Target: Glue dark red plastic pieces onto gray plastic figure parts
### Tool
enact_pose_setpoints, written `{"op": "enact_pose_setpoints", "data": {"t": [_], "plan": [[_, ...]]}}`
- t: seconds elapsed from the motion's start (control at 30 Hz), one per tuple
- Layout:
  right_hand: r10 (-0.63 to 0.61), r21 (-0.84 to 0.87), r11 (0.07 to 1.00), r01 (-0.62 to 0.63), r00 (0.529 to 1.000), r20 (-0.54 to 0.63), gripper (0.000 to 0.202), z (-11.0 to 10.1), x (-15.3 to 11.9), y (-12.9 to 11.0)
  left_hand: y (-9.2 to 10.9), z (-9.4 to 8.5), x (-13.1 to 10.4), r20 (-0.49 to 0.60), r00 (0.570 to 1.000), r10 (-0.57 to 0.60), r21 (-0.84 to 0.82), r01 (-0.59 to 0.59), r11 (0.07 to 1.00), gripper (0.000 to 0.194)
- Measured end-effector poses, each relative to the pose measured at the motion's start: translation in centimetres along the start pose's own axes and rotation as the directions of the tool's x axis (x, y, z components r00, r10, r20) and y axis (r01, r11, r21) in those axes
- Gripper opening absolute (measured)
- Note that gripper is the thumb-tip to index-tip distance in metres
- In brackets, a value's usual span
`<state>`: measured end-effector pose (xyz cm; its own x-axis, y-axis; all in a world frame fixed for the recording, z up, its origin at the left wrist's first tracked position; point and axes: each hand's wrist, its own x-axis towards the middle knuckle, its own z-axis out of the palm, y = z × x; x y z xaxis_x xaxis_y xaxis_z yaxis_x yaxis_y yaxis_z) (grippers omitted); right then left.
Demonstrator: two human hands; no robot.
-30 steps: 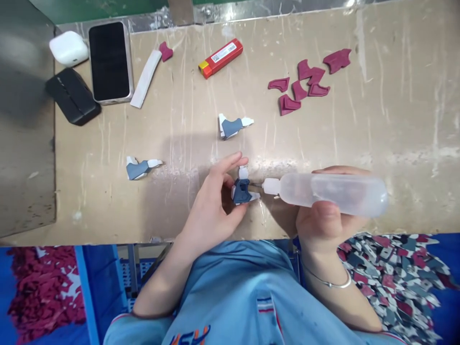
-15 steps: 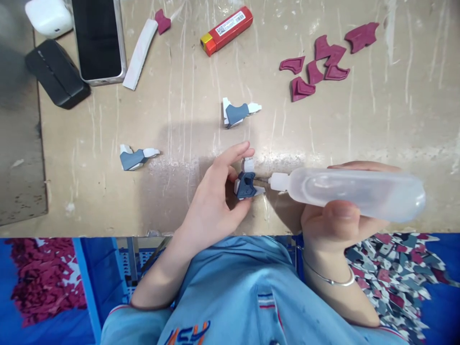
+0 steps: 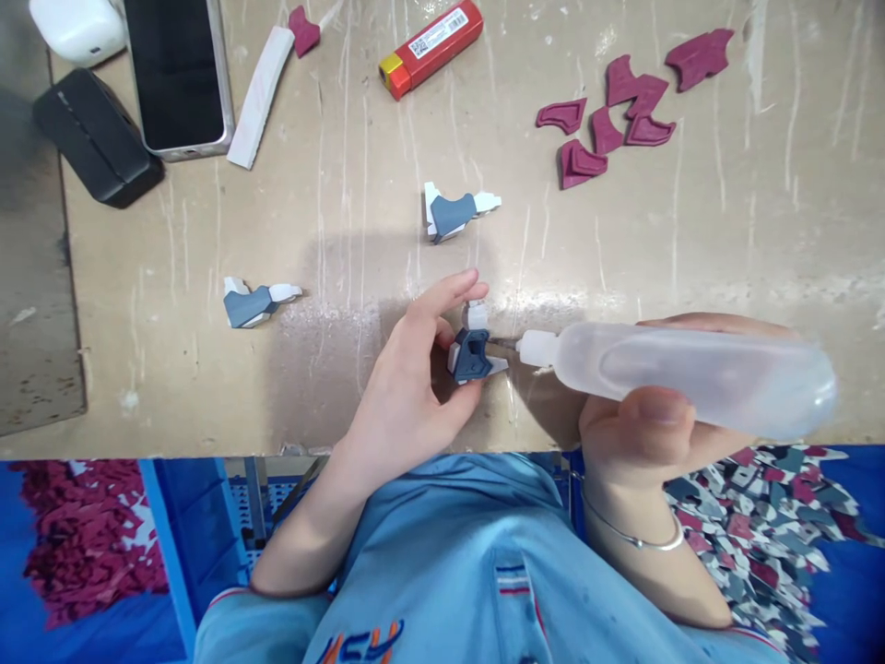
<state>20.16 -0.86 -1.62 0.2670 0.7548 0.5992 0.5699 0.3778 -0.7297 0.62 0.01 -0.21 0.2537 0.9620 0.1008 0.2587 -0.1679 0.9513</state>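
My left hand (image 3: 415, 387) is closed on a small blue-grey and white plastic part (image 3: 471, 354), held just above the table near its front edge. A white bottle cap (image 3: 476, 315) shows by the fingertips of that hand. In my right hand (image 3: 654, 424) lies a translucent squeeze bottle (image 3: 691, 373), tilted on its side, its thin nozzle reaching the blue-grey part. Whether liquid comes out cannot be seen. Two similar blue-grey and white pieces lie on the table: one piece (image 3: 453, 214) beyond my left hand, another piece (image 3: 250, 306) to the left.
Several maroon plastic pieces (image 3: 581, 164) lie at the back right. A red lighter (image 3: 435, 46), a white strip (image 3: 261, 97), a phone (image 3: 180, 74), a black case (image 3: 100, 138) and a white case (image 3: 79, 26) are farther back. Below the edge, blue bins hold maroon parts (image 3: 89, 544) and mixed parts (image 3: 753, 544).
The view has shifted slightly, so the table items sit a little higher and left. Both hands keep their hold, with the bottle's nozzle still at the part.
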Motion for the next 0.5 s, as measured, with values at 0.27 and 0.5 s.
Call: {"op": "enact_pose_setpoints", "data": {"t": [0.27,0.5], "plan": [[-0.117,-0.002,0.993,0.118,0.989,0.089,0.041,-0.46,0.41,0.34,0.08,-0.20,0.04,0.006,1.000,0.020,-0.018,-0.019,1.000,0.076],[-0.043,-0.065,0.997,0.048,0.996,0.073,0.047,-0.60,0.10,-0.39,-0.12,0.02,0.14,-0.004,1.000,0.023,-0.057,-0.023,0.998,0.072]]}}
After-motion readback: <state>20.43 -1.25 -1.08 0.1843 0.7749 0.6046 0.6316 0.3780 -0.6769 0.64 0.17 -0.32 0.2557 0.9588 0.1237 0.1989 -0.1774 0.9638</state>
